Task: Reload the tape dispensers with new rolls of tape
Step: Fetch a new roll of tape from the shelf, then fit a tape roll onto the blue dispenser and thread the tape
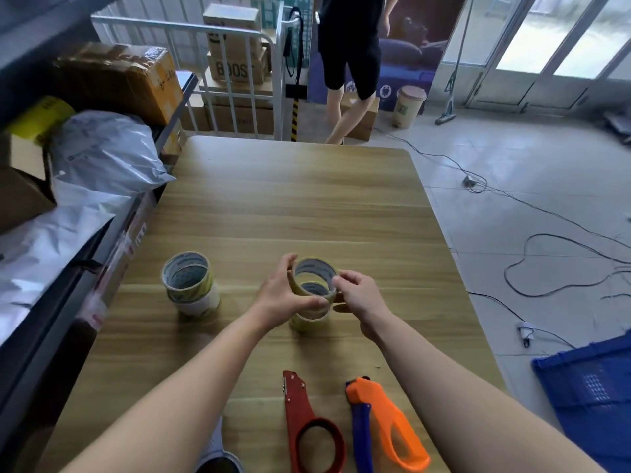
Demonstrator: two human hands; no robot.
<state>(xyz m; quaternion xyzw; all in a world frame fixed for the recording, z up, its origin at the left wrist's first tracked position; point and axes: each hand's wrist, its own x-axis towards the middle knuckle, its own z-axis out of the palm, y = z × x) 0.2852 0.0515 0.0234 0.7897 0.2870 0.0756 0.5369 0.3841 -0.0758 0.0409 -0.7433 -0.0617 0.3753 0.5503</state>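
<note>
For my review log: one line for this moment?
left hand, right hand: hold roll; stack: untouched; red dispenser, orange dispenser: idle

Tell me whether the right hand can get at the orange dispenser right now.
Probably yes, once freed: the right hand pinches the top roll, but the orange dispenser lies uncovered on the table near that forearm, with nothing on it.
</note>
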